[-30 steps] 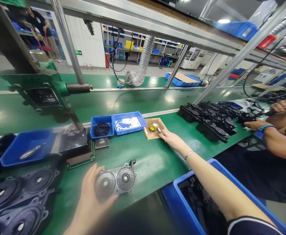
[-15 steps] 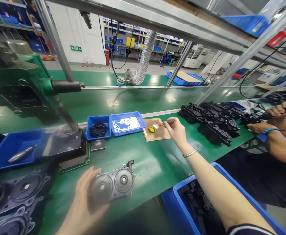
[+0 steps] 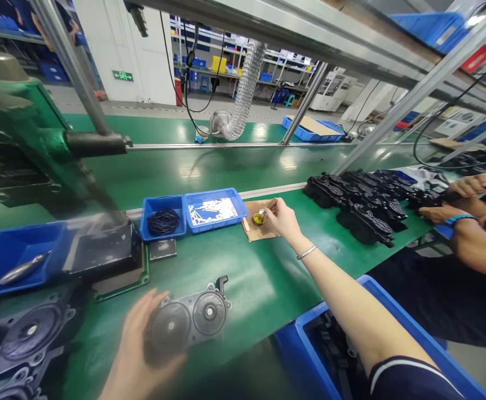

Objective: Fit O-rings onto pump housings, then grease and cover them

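My left hand [image 3: 136, 344], blurred, is closed around the left end of a grey metal housing [image 3: 190, 314] with two round recesses and a small black lever at its upper right corner. The housing is at the front edge of the green bench. Farther out, my right hand [image 3: 282, 216] pinches a short thin tool whose exact kind is mostly hidden by the fingers. Its tip is at the small jar of yellow grease [image 3: 258, 219], which stands on a piece of cardboard [image 3: 253, 233]. A flat wooden stick [image 3: 246, 224] lies at the cardboard's left edge.
Blue trays hold black rings [image 3: 163, 221] and white pieces [image 3: 213, 211]. A green press [image 3: 21, 133] stands left, above more grey housings [image 3: 34, 328]. Black parts [image 3: 359, 205] lie right, near a co-worker's hands [image 3: 446, 208]. A blue crate [image 3: 321, 316] sits below the bench edge.
My right hand has moved left and closer, bringing the thin tool to the grease jar. My left hand keeps its hold on the housing, and the view has shifted slightly.
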### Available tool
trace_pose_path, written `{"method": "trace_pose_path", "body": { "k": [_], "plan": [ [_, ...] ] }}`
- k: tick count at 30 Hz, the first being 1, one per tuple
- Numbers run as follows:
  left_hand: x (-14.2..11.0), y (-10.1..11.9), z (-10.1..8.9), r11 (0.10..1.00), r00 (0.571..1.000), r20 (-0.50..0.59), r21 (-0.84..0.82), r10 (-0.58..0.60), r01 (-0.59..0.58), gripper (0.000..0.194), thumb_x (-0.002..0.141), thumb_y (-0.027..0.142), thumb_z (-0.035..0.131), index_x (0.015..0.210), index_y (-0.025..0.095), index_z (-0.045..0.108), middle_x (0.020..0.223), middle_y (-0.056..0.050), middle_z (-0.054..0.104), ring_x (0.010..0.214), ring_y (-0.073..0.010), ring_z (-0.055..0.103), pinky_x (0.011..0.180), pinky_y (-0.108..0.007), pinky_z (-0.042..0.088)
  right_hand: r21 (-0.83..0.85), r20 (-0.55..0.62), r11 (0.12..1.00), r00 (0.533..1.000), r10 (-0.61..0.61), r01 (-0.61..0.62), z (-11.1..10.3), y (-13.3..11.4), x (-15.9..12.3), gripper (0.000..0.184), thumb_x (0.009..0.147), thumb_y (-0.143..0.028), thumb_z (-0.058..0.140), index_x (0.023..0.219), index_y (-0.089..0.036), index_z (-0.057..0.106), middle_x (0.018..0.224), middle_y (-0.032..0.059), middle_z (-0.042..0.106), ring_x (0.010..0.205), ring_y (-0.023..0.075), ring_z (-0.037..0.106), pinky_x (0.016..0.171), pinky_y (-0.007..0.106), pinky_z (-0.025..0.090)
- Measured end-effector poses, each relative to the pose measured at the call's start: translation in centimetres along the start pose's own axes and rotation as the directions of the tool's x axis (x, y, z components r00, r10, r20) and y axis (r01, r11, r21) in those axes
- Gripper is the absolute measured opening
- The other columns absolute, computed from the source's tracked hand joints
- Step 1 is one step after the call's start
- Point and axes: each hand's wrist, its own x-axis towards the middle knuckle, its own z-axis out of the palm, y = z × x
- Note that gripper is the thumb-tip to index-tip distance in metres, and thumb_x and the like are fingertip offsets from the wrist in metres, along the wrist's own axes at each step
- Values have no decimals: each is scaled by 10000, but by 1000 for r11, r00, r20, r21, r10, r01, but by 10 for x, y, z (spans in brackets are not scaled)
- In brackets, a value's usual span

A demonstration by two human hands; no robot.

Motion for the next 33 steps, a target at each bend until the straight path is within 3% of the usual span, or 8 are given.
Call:
{"method": "trace_pose_path", "body": {
  "k": [9, 16, 19, 24, 29, 33],
  "plan": [
    [0, -11, 1, 997, 998, 13, 44, 57, -57, 965, 615, 412, 809, 1432, 244, 324, 1385, -152, 498, 1301, -392, 432, 1081, -622, 360, 33, 13, 998, 999, 51, -52, 2, 0, 0, 208, 822, -354, 586, 780, -239, 418, 670, 0, 574, 630, 205, 574, 606, 283, 442],
    [0, -14, 1, 993, 996, 7, 71, 90, -90, 961, 629, 418, 797, 1440, 255, 307, 1381, -143, 497, 1297, -386, 435, 1057, -602, 397, 237, -49, 954, 978, 203, -186, -3, 4, 3, 150, 830, -285, 642, 816, -221, 507, 720, 1, 623, 693, 200, 631, 687, 297, 513],
    [0, -15, 1, 992, 995, 13, 80, 95, -96, 944, 624, 433, 798, 1424, 239, 335, 1386, -151, 489, 1287, -393, 437, 1049, -603, 401, 384, -50, 871, 935, 352, -307, -3, 14, 4, 149, 894, -273, 658, 870, -188, 537, 704, -11, 609, 637, 176, 633, 631, 291, 549],
    [0, -15, 2, 992, 995, 7, 80, 101, -102, 934, 644, 434, 786, 1430, 232, 323, 1378, -157, 495, 1285, -393, 437, 1048, -611, 395, 576, 51, 656, 822, 567, -488, 2, 31, -3, 173, 995, -284, 618, 1004, -112, 605, 833, 11, 615, 654, 131, 619, 592, 259, 566],
    [0, -15, 2, 993, 995, 3, 71, 95, -95, 951, 632, 424, 789, 1439, 261, 314, 1374, -137, 503, 1292, -389, 435, 1059, -606, 391, 682, 106, 496, 744, 660, -537, 1, 39, -9, 169, 996, -268, 621, 1054, -110, 609, 896, 27, 620, 686, 133, 625, 592, 249, 569],
    [0, -16, 2, 992, 994, -7, 62, 109, -108, 969, 645, 417, 783, 1458, 255, 281, 1380, -145, 494, 1293, -385, 432, 1064, -614, 383, 740, 122, 423, 723, 680, -523, -4, 40, -8, 174, 994, -266, 623, 1072, -112, 607, 928, 36, 623, 717, 144, 631, 616, 267, 575]
  ]
}}
